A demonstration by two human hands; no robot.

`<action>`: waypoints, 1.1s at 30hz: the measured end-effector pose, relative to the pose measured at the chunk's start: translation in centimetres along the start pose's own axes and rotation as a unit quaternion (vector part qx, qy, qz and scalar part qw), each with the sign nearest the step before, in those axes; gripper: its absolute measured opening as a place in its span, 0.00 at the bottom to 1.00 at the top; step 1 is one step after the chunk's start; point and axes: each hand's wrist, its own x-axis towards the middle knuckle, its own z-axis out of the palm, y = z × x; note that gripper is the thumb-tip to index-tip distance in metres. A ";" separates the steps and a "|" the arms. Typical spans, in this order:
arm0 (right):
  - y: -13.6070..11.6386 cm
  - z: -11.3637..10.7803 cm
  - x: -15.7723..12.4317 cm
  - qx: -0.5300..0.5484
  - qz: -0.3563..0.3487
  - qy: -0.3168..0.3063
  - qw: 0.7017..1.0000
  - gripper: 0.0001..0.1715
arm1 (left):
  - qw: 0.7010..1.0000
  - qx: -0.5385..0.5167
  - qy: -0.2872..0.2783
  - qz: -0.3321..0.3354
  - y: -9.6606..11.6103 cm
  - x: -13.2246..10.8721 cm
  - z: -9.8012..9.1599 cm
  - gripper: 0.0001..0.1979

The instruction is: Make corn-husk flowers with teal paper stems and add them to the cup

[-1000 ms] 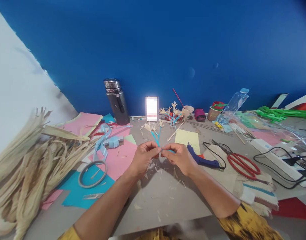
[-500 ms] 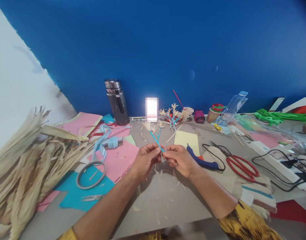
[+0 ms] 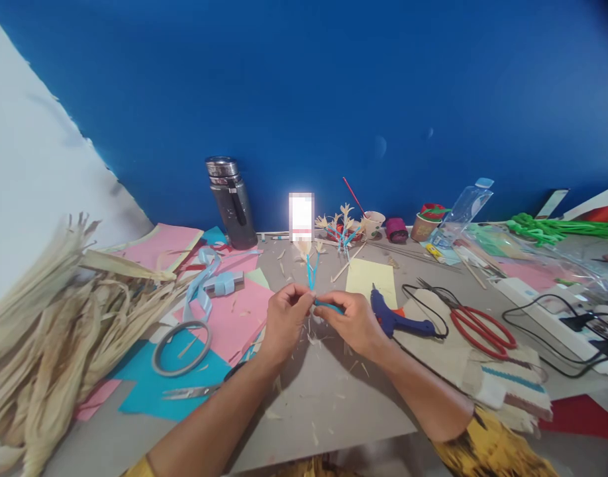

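Observation:
Between thumb and fingers, my left hand pinches the joined lower end of a branching flower stem covered in blue. Pale husk-like flowers top its branches. My right hand is closed on a narrow blue strip, which runs from the stem's base across its fingers. The fingertips of both hands nearly meet. Just beyond stands a bunch of similar finished sprays with blue stems. A blue glue gun lies right of my right hand.
Dried corn husks heap at the left. Nearby lie a grey tape ring, scissors and coloured paper. Red-handled scissors and a power strip with cables lie right. A dark flask and plastic bottle stand behind.
The flower stem has swung more upright and its branches sit closer together. My right hand has shifted slightly right, and more of the blue strip shows along its fingers.

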 end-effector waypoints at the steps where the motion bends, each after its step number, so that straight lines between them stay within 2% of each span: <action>1: 0.1 0.3 -0.1 -0.028 -0.019 0.012 0.999 0.10 | 1.000 0.015 0.015 0.008 -0.1 -0.1 0.1 0.07; 4: 0.2 0.7 -0.1 -0.087 -0.061 0.056 0.993 0.10 | 1.000 0.018 0.022 0.003 -0.3 -0.4 0.3 0.07; 6: 0.1 0.6 0.1 -0.067 -0.045 0.059 0.995 0.10 | 0.999 -0.026 -0.021 -0.021 -0.5 -0.2 0.2 0.09; 8: 0.0 0.1 0.4 0.017 0.015 0.039 0.999 0.10 | 0.989 -0.101 -0.093 -0.059 -0.5 0.1 0.1 0.12; 10: 0.0 -0.6 0.6 0.128 0.080 0.000 0.989 0.12 | 0.969 -0.169 -0.151 -0.098 -0.5 0.4 -0.2 0.14; 14: -0.1 -1.5 0.8 0.265 0.140 -0.078 0.951 0.18 | 0.944 -0.227 -0.196 -0.140 -0.2 0.7 -0.6 0.16; 17: -0.1 -1.6 0.8 0.275 0.155 -0.094 0.944 0.19 | 0.945 -0.227 -0.194 -0.135 -0.2 0.8 -0.7 0.14; 20: 0.1 -1.2 0.8 0.190 0.142 -0.057 0.970 0.16 | 0.979 -0.134 -0.135 -0.067 -0.2 0.7 -0.6 0.11; 23: 0.2 -0.5 0.6 0.042 0.078 0.003 0.996 0.13 | 0.999 -0.007 -0.034 0.018 -0.2 0.4 -0.2 0.07; 26: 0.1 0.1 0.5 -0.050 -0.001 0.046 0.998 0.11 | 0.999 0.035 0.013 0.032 -0.3 0.0 0.0 0.05; 28: 0.0 0.2 0.6 -0.049 -0.004 0.054 0.997 0.11 | 1.000 0.014 -0.002 0.007 -0.4 0.1 0.0 0.05; 30: 0.1 0.0 0.7 0.009 0.042 0.045 0.998 0.10 | 0.997 -0.045 -0.048 -0.033 -0.6 0.4 -0.1 0.06; 33: 0.3 -0.5 1.0 0.094 0.106 0.019 0.990 0.13 | 0.977 -0.148 -0.122 -0.093 -0.6 1.0 -0.5 0.14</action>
